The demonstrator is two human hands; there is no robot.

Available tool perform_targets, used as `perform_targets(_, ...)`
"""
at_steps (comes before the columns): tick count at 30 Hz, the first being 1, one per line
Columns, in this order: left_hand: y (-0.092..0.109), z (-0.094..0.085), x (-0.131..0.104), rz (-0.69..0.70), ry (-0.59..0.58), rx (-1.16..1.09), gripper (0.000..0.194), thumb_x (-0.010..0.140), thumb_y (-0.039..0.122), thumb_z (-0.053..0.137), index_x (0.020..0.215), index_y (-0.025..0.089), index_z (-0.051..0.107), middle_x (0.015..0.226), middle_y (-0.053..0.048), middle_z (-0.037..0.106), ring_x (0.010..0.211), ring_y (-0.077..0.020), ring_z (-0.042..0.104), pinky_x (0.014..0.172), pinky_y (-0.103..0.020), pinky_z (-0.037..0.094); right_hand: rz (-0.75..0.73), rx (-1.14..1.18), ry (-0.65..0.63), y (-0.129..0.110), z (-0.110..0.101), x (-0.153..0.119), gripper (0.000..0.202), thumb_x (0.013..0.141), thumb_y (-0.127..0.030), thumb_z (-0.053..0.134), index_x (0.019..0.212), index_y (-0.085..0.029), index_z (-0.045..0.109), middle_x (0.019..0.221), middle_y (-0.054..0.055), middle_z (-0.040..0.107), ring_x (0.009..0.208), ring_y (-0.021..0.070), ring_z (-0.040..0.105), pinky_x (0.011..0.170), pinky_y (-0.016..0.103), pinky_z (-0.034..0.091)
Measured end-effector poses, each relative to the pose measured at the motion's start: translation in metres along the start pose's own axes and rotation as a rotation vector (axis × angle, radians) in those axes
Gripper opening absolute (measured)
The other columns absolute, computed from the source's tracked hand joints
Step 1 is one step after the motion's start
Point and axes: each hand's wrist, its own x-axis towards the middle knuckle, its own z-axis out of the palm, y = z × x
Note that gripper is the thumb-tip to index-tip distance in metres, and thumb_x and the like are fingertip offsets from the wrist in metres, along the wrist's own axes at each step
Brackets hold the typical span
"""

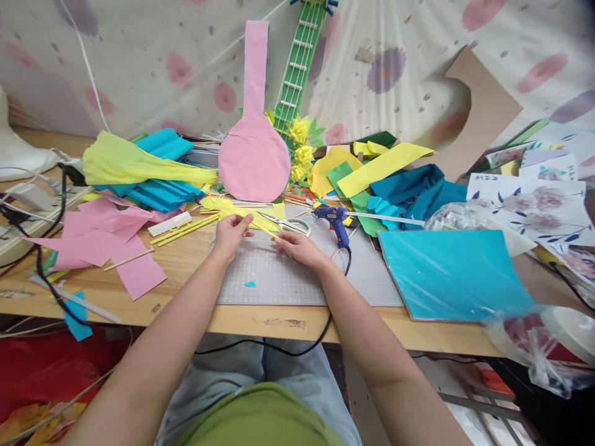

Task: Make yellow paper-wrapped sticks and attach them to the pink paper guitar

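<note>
1. The left hand (235, 235) pinches one end of a thin yellow stick (264, 230) between thumb and fingers.
2. The right hand (301, 248) has its fingertips closed on the other end, so the stick slants down slightly from left to right.
3. The stick is between the two hands, above the far part of the gray cutting mat (288, 285).
4. Scissors (301, 228) lie just beyond the right hand, beside yellow paper (223, 205).
5. A blue glue gun (335, 222) is to the right of the scissors.
6. Left of the hands, a pair of yellow sticks (186, 230) lies near pink paper (139, 267).
7. Behind, a pink guitar shape (254, 161) stands upright.
</note>
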Motion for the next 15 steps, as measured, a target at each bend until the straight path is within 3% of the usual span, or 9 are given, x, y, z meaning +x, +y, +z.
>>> perform_targets(5,-0.003,0.000,0.002,-0.009,0.015,-0.008,0.035,0.056,0.035,0.070,0.048,0.015,0.044,0.039,0.008,0.037,0.036,-0.0022,0.032,0.045,-0.021,0.049,-0.039,-0.082,0.074,0.000,0.001,0.001,0.024,0.080,-0.037,0.044,0.074,-0.016,0.055,0.056,-0.004,0.048,0.052,0.0078,0.039,0.054,0.022,0.031)
perform_targets(12,0.006,-0.003,-0.002,-0.107,-0.081,-0.159,0.034,0.058,0.042,0.067,0.072,0.010,0.063,0.055,0.003,0.048,0.041,-0.0029,0.038,0.043,-0.021,0.049,-0.035,-0.113,0.071,-0.004,-0.002,-0.001,0.022,0.080,-0.032,0.043,0.073,-0.016,0.055,0.053,-0.004,0.046,0.050,0.0074,0.039,0.054,0.021,0.031)
perform_targets(15,0.006,-0.004,-0.001,-0.100,-0.061,-0.191,0.033,0.059,0.040,0.066,0.073,0.010,0.063,0.057,0.003,0.049,0.042,-0.0028,0.038,0.043,-0.021,0.048,-0.016,-0.140,0.070,-0.003,-0.003,-0.001,0.022,0.080,-0.032,0.042,0.073,-0.015,0.056,0.053,-0.005,0.045,0.049,0.0074,0.039,0.053,0.021,0.030)
